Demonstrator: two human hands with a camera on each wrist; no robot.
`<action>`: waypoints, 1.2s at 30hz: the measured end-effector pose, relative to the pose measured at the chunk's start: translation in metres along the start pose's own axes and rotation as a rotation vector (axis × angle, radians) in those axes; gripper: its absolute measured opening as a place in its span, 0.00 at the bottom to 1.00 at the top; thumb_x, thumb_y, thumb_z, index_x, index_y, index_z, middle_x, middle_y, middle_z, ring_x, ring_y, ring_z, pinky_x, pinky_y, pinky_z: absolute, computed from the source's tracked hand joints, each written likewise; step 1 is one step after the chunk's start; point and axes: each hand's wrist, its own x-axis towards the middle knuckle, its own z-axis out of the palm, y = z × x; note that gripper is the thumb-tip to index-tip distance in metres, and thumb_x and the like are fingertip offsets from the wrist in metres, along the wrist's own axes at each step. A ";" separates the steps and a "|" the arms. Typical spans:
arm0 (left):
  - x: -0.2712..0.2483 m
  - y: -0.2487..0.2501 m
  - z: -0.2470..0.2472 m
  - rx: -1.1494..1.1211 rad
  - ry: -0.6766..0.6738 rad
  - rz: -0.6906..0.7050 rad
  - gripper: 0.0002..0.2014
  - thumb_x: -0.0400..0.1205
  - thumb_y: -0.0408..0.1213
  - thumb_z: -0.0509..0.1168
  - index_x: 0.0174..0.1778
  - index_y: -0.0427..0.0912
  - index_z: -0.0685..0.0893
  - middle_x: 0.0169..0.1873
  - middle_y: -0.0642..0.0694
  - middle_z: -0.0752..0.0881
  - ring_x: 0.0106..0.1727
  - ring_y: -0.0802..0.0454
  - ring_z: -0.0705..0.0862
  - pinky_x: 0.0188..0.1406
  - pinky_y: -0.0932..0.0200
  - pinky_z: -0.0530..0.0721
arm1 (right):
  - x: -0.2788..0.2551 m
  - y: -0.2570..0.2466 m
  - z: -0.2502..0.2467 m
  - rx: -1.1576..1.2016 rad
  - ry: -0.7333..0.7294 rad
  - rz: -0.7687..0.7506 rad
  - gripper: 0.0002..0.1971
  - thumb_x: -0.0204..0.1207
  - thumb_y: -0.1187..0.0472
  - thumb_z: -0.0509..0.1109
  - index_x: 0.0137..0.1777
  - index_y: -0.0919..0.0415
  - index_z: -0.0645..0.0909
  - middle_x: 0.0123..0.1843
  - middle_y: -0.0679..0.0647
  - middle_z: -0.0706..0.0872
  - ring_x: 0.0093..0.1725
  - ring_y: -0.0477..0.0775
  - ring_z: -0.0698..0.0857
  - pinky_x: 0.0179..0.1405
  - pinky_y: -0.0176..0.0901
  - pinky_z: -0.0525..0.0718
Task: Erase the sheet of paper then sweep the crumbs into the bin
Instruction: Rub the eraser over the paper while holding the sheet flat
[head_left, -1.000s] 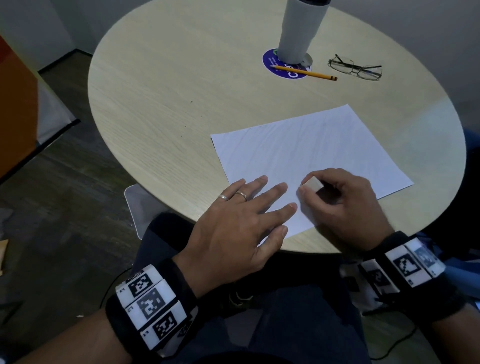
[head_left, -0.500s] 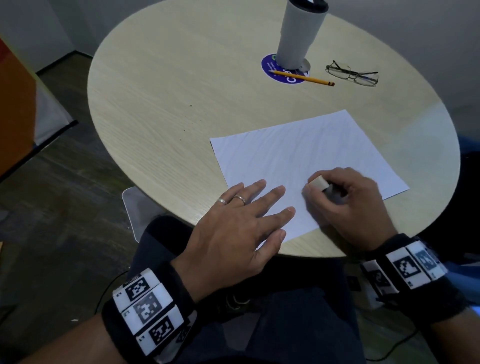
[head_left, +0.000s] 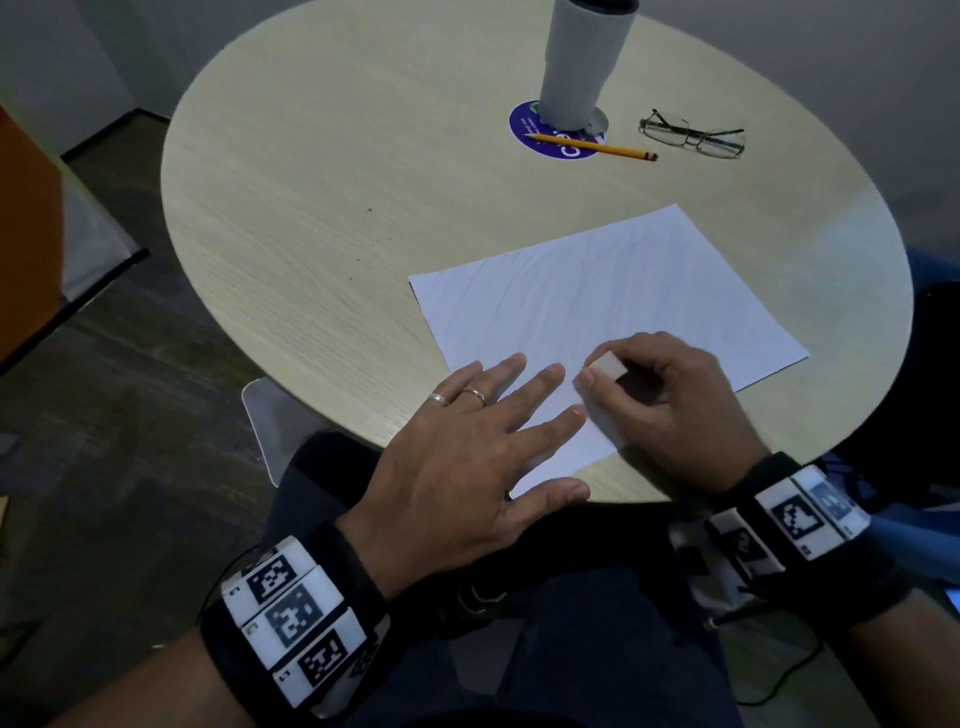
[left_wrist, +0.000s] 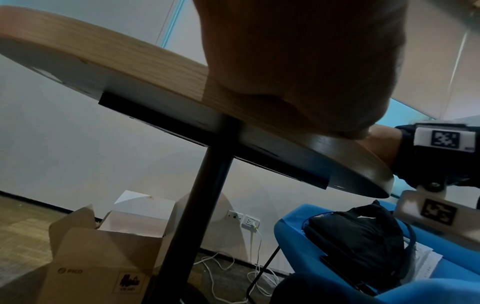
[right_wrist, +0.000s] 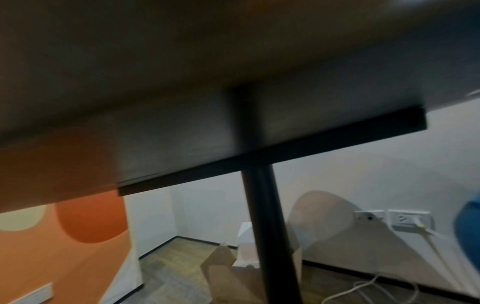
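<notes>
A white sheet of paper lies on the near right part of the round wooden table. My left hand lies flat with spread fingers on the sheet's near left corner, holding it down. Beside it my right hand pinches a small white eraser against the paper close to the left fingertips. No crumbs show on the sheet at this size. A clear plastic bin pokes out from under the table's near left edge. In the left wrist view only the heel of my left hand shows at the table rim.
At the far side stand a grey tumbler on a blue round coaster, a yellow pencil and folded glasses. Under the table are the black pedestal leg, an open cardboard box and a blue chair with a black bag.
My right hand has rubbed the eraser back and forth a short way over the sheet near the left fingertips. The left hand has kept its place on the paper.
</notes>
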 end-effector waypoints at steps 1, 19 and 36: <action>0.000 0.000 0.000 0.008 0.002 0.004 0.35 0.88 0.75 0.47 0.87 0.62 0.71 0.90 0.53 0.64 0.91 0.46 0.61 0.90 0.43 0.59 | 0.003 0.004 -0.006 0.036 0.024 0.038 0.07 0.83 0.56 0.78 0.42 0.53 0.90 0.38 0.48 0.91 0.42 0.56 0.89 0.47 0.59 0.86; 0.004 -0.003 0.012 0.064 0.062 0.042 0.40 0.84 0.78 0.50 0.86 0.57 0.74 0.89 0.48 0.68 0.90 0.42 0.64 0.88 0.40 0.65 | -0.001 0.001 -0.001 -0.067 0.004 0.007 0.04 0.82 0.57 0.76 0.46 0.51 0.90 0.41 0.43 0.90 0.47 0.53 0.86 0.50 0.56 0.84; 0.004 -0.003 0.012 0.053 0.071 0.044 0.39 0.84 0.78 0.49 0.84 0.58 0.76 0.88 0.49 0.69 0.91 0.43 0.63 0.89 0.41 0.63 | -0.004 -0.005 -0.001 -0.111 -0.014 -0.046 0.05 0.82 0.60 0.78 0.44 0.51 0.90 0.42 0.42 0.91 0.47 0.51 0.85 0.49 0.52 0.83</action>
